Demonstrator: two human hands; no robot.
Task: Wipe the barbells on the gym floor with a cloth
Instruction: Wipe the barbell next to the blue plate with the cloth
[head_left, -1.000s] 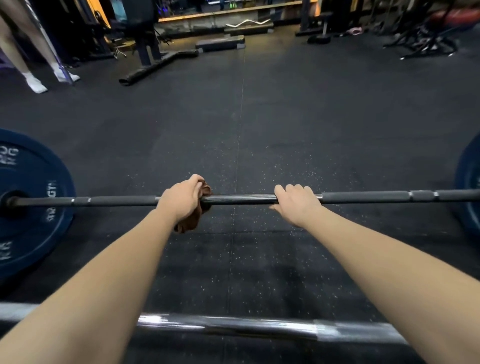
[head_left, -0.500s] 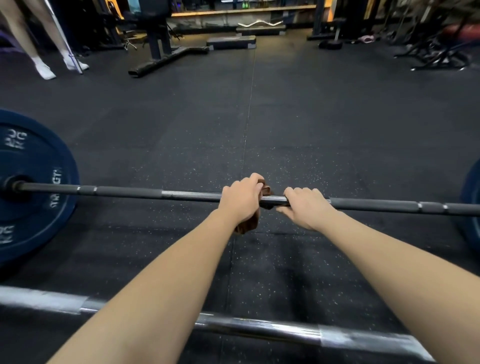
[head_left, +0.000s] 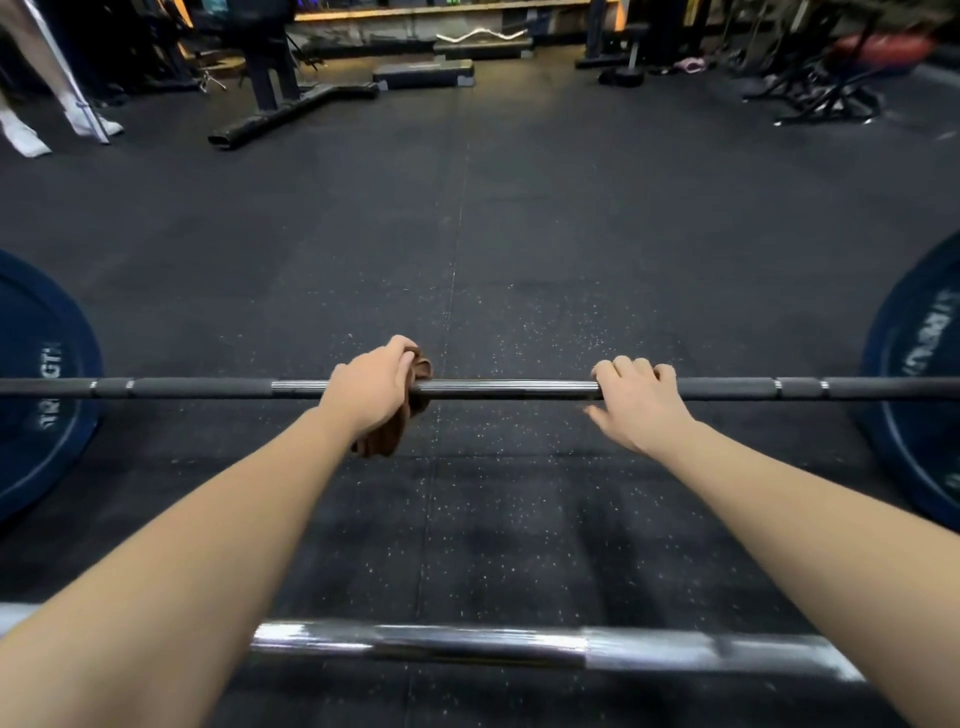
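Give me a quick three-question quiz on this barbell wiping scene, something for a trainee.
1. True or false: the right hand grips the same barbell as the left hand.
2. The brown cloth is wrapped round the shaft under which one? A) left hand B) right hand C) neither
3. Fill in: the plates at the barbell's two ends are ____ in colour.

Key: 1 true; 2 A; 3 blue.
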